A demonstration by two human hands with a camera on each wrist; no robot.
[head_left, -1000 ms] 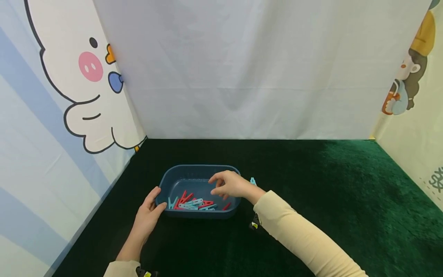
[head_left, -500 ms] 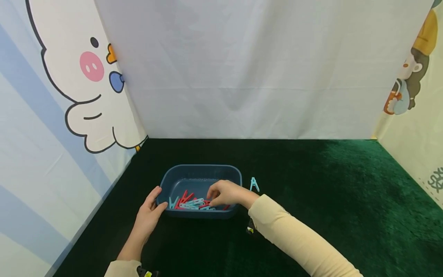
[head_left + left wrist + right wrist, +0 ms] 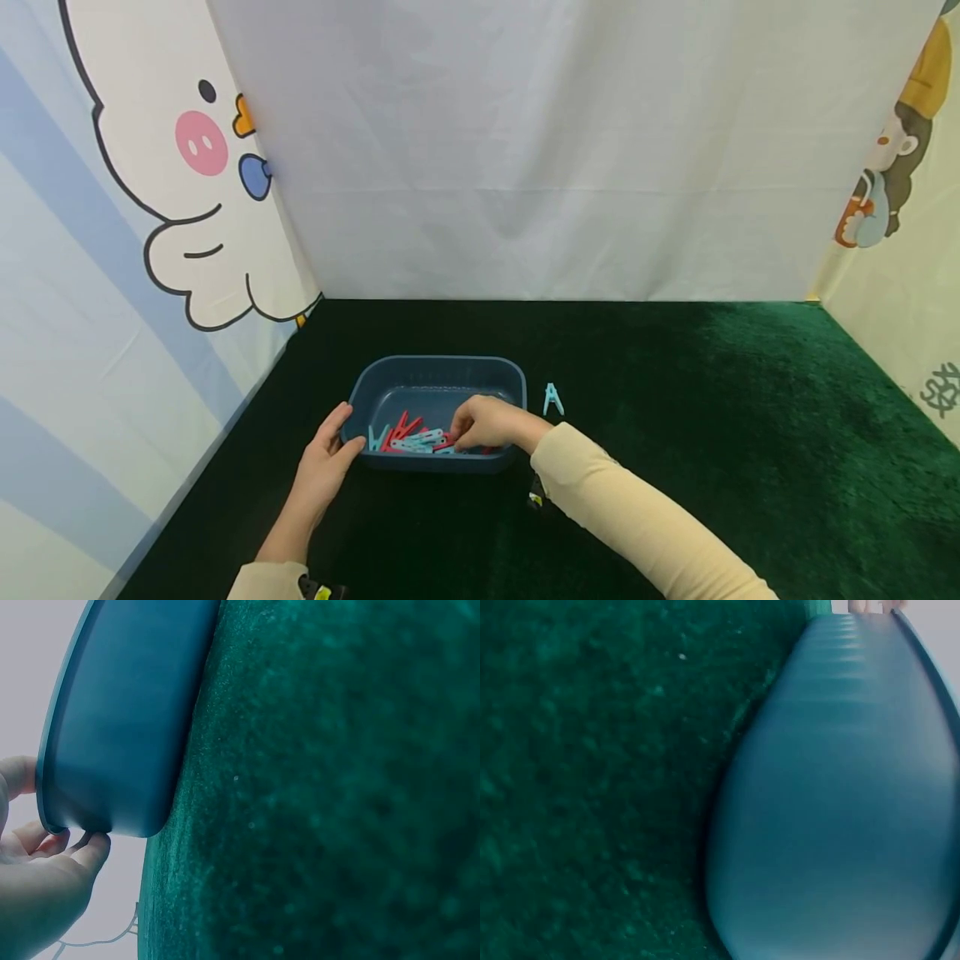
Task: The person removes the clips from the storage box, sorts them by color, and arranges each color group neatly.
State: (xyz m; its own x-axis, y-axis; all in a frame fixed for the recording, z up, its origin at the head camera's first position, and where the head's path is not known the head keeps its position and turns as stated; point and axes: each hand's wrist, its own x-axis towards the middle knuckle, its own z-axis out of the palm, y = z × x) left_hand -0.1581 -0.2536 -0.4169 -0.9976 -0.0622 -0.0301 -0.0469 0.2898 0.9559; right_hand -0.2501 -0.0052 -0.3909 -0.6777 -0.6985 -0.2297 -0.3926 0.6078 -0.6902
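A dark blue plastic basin (image 3: 438, 367) with several red and light-blue clothespins (image 3: 416, 442) heaped along its near side stands on the dark green cloth. My left hand (image 3: 318, 462) grips its left end, thumb at the near rim and fingers against the outside; the left wrist view shows the fingertips (image 3: 96, 851) at the wall. Inside the basin, at the right of the heap, my right hand (image 3: 491, 422) reaches down with curled fingers and pinches a red clothespin (image 3: 449, 439) between thumb and index finger. The right wrist view shows only the basin's outer wall (image 3: 832, 810), its own hand hidden.
One light-blue clothespin (image 3: 552, 398) lies on the green cloth (image 3: 712, 433) just right of the basin. A white curtain (image 3: 525, 150) closes off the back, and printed panels stand at the left and right sides.
My right hand has come down from above the basin into the clothespins, its fingers closing at the red one. The light-blue clothespin outside has come into full view. My left hand keeps its hold.
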